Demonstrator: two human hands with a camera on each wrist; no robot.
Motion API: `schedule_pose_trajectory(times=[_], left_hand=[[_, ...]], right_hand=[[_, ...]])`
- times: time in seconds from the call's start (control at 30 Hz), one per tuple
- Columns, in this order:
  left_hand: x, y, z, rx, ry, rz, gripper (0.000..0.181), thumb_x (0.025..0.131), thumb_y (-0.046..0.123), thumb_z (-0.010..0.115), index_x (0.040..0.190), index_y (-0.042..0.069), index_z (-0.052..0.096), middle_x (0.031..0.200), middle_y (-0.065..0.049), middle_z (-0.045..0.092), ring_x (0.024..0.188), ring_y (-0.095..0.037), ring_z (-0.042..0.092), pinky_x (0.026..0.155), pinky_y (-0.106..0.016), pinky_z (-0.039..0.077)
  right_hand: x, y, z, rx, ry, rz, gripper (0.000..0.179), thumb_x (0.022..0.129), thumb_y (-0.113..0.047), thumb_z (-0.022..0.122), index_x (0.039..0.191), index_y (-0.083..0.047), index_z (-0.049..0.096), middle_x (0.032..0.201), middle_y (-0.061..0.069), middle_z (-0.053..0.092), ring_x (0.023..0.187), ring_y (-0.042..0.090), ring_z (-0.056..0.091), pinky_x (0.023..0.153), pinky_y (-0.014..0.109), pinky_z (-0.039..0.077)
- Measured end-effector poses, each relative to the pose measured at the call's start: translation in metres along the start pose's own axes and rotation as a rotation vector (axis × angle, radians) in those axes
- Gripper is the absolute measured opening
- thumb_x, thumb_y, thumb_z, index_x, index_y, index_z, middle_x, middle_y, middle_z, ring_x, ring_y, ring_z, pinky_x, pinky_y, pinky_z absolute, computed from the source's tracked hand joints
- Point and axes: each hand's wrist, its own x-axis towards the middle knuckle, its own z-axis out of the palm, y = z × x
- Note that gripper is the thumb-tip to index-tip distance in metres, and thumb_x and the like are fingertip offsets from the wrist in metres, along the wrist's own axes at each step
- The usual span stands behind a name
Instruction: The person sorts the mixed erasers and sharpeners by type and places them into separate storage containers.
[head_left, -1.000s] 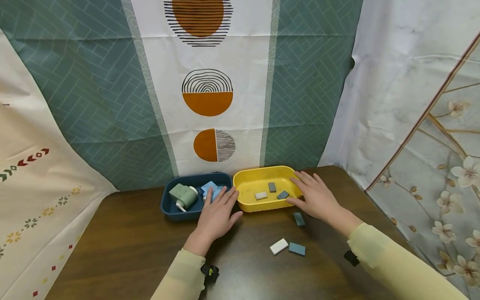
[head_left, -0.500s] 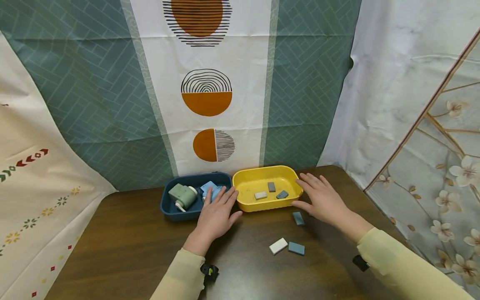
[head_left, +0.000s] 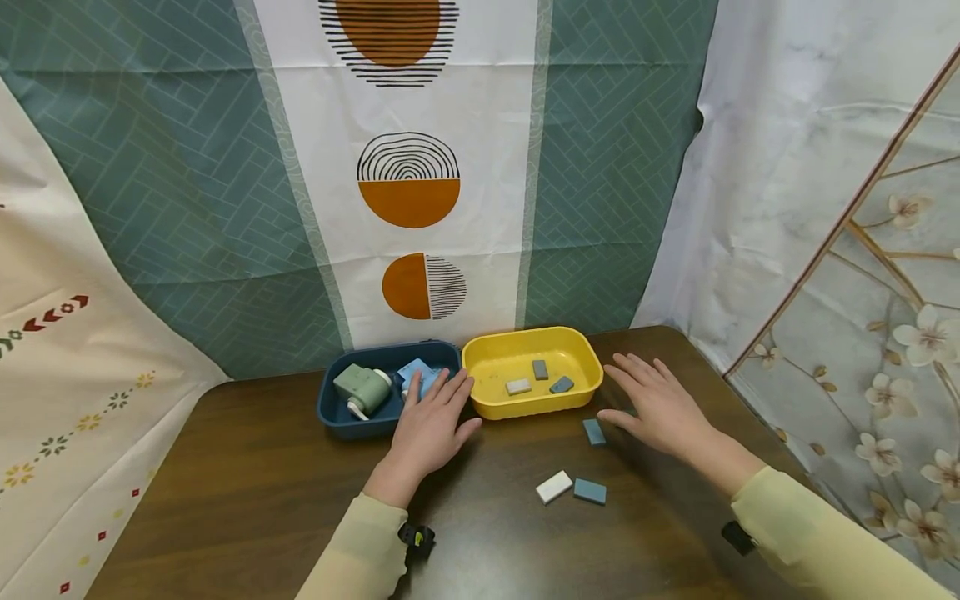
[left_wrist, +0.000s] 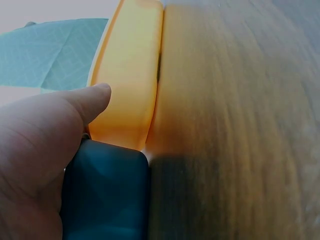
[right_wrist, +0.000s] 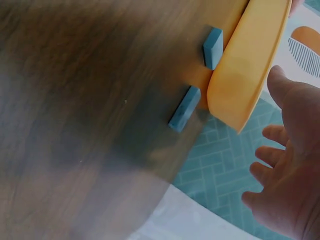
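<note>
My left hand (head_left: 429, 429) is held with straight, spread fingers over the front right of the dark blue bin (head_left: 354, 429); whether it touches the rim I cannot tell. Inside that bin lie a green block-shaped toy with white round parts (head_left: 363, 388) and a light blue toy (head_left: 417, 373), partly behind my fingers. Beside it stands a yellow bin (head_left: 540, 405) holding a white tile (head_left: 518, 387) and two grey-blue tiles (head_left: 540, 369). My right hand (head_left: 663, 412) hovers just right of the yellow bin, fingers extended, holding nothing.
On the brown table (head_left: 255, 483), a white tile (head_left: 554, 487) and a blue tile (head_left: 590, 491) lie in front. Another blue tile (head_left: 594, 432) is nearer the yellow bin, with one more (right_wrist: 184, 108) by my right hand. A patterned cloth (head_left: 405, 208) hangs behind.
My right hand has moved right, away from the yellow bin's edge. A blue tile now shows partly beside its thumb. The left hand stays over the blue bin. The view has shifted slightly.
</note>
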Motion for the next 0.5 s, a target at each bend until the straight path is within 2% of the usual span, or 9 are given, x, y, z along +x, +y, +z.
schedule_pose_trajectory(times=[0.5], left_hand=[[-0.001,0.0,0.0,-0.004,0.011,0.001,0.072,0.111,0.051,0.065,0.17,0.015,0.047,0.178,-0.004,0.037,0.166,-0.032,0.029,0.133,-0.067,0.0]], right_hand=[[-0.013,0.004,0.001,-0.023,0.014,0.009,0.084,0.098,-0.048,0.084,0.159,0.001,0.055,0.167,0.027,0.047,0.157,0.05,0.038,0.128,0.071,0.022]])
